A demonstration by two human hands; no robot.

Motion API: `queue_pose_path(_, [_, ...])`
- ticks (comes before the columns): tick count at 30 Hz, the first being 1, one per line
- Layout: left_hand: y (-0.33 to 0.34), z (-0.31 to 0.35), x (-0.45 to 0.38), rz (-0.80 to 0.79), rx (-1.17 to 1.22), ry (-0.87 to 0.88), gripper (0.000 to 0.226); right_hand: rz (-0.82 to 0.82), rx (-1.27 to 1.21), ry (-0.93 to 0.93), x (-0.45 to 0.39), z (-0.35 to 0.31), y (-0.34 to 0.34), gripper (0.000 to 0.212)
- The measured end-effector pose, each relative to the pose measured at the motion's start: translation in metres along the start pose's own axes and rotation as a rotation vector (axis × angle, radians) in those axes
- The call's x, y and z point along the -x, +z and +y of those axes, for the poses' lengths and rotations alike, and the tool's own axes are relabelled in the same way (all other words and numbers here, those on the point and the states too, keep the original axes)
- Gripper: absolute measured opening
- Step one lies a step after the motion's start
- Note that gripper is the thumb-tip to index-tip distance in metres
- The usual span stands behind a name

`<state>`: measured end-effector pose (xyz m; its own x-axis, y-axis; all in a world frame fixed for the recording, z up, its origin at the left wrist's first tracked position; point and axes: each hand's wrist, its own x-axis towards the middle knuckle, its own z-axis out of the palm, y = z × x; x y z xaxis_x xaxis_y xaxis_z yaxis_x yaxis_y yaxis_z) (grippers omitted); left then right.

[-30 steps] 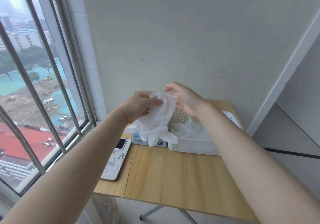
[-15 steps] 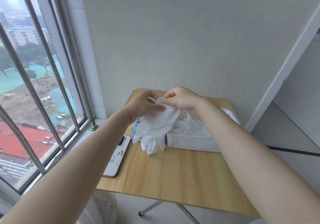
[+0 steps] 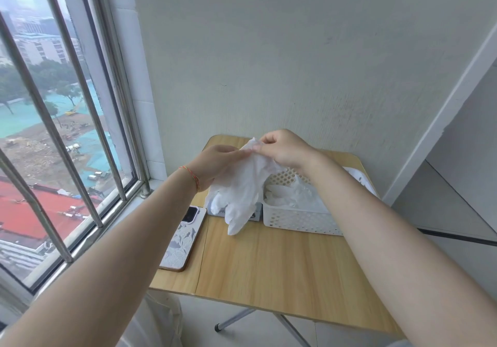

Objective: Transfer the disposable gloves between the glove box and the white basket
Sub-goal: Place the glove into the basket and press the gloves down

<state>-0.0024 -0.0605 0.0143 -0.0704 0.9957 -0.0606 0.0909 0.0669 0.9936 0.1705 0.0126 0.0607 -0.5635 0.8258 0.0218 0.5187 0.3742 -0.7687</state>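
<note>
A white disposable glove [image 3: 243,190] hangs with its fingers down over the far part of the table. My left hand [image 3: 215,163] pinches its cuff from the left and my right hand [image 3: 285,150] pinches the cuff from the right. The glove box [image 3: 256,213] stands behind the hanging glove and is mostly hidden by it. To its right sits the white perforated basket [image 3: 298,220], with several crumpled gloves [image 3: 293,196] inside.
A phone [image 3: 181,239] in a patterned case lies on the wooden table [image 3: 269,271] near its left edge. A barred window [image 3: 67,131] is at the left, a wall right behind the table. A white lid-like piece [image 3: 360,180] lies behind the basket.
Both hands have kept pinching the glove's cuff and lowered slightly; the glove now hangs lower in front of the glove box. The camera has tilted a little.
</note>
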Motion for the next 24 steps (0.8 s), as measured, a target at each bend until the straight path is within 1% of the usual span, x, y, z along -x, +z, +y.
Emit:
queue_pose_path(3, [-0.004,-0.006,0.003,-0.089,-0.014,-0.062,0.024,0.071,-0.078,0.036,-0.005,-0.001,0.002,0.021])
queue_pose_path(5, [-0.007,-0.011,0.006,-0.111,-0.046,-0.115,0.020,0.118,-0.095,0.057,-0.007,-0.002,0.004,0.019])
queue_pose_path(7, [-0.012,-0.016,0.008,-0.127,-0.065,-0.167,0.026,0.161,-0.103,0.075,-0.009,-0.003,0.005,0.020])
queue_pose_path(10, [-0.021,-0.022,0.011,-0.157,-0.083,-0.210,0.049,0.204,-0.147,0.129,-0.011,-0.003,0.005,0.024])
queue_pose_path(12, [-0.026,-0.026,0.012,-0.154,-0.030,-0.202,0.047,0.199,-0.207,0.173,-0.014,-0.001,0.005,0.021])
queue_pose_path(14, [-0.031,-0.029,0.011,-0.113,0.063,-0.182,0.039,0.189,-0.328,0.246,-0.017,0.002,0.003,0.012])
queue_pose_path(15, [-0.034,-0.030,0.008,-0.103,0.119,-0.169,0.037,0.180,-0.392,0.280,-0.018,0.005,0.001,0.011])
queue_pose_path(17, [-0.036,-0.027,0.001,-0.130,0.216,-0.148,0.042,0.152,-0.508,0.349,-0.015,0.010,-0.005,0.016])
queue_pose_path(18, [-0.034,-0.022,-0.003,-0.141,0.215,-0.148,0.039,0.136,-0.539,0.373,-0.012,0.013,-0.010,0.018])
queue_pose_path(20, [-0.024,-0.014,-0.015,-0.096,0.055,-0.152,0.025,0.113,-0.522,0.424,-0.006,0.023,-0.017,0.027])
queue_pose_path(22, [-0.005,-0.008,-0.029,-0.055,-0.177,-0.172,0.023,0.109,-0.467,0.483,0.002,0.042,-0.025,0.035])
queue_pose_path(24, [0.022,-0.002,-0.044,-0.067,-0.373,-0.183,0.019,0.120,-0.437,0.560,0.012,0.066,-0.036,0.029])
